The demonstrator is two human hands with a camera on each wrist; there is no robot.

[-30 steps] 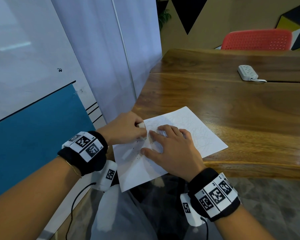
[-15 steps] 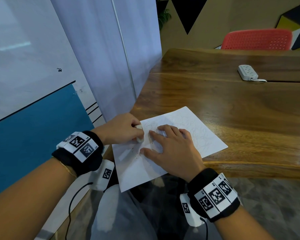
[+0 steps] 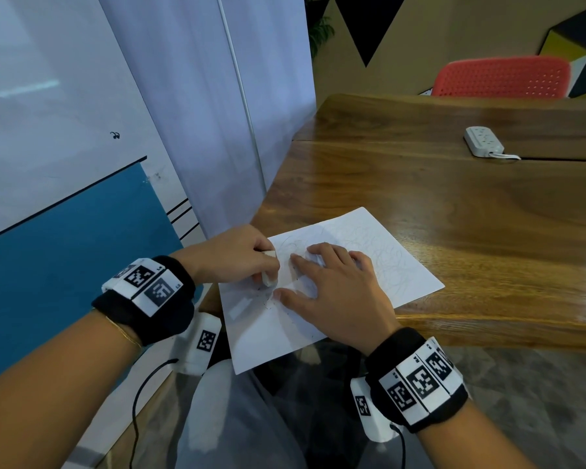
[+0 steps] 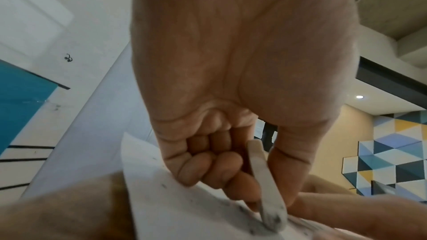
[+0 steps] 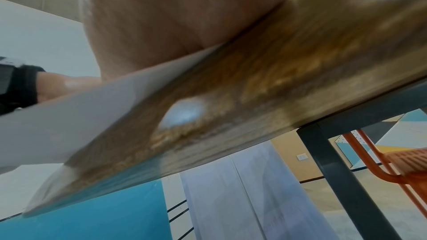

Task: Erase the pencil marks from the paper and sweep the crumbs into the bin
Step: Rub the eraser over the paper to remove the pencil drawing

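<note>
1. The paper (image 3: 318, 296), thin, white and faintly scribbled, is lying on the desk (image 3: 454, 214) corner, overhanging its edge.
2. The left hand (image 3: 230, 255) is pinching a flat white eraser (image 3: 269, 277); the left wrist view is showing its grey-smudged tip (image 4: 273, 216) touching the sheet amid dark crumbs (image 4: 240, 208).
3. The right hand (image 3: 339, 292) is lying flat, fingers spread, on the paper.
4. The right wrist view is showing the glossy wood's rough edge (image 5: 231, 116).

Black wristbands (image 3: 149, 299), checkered white tags, gold bracelet (image 3: 124, 333)
</note>
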